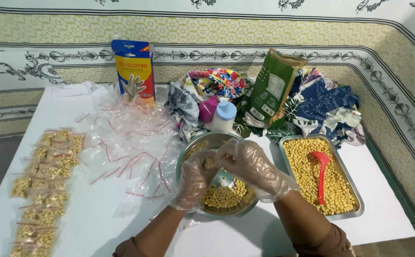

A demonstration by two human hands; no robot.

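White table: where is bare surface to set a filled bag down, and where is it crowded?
Bare table lies between the filled bags and the left hand; more near the front right corner, past the tray. Crowded: empty bags left of the metal bowl, and the cloth heap behind.

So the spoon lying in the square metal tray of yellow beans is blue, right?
Not quite. The plastic spoon lying in the rectangular metal tray of yellow beans is red, not blue, as the head view shows. It does rest on the beans, right of the round metal bowl.
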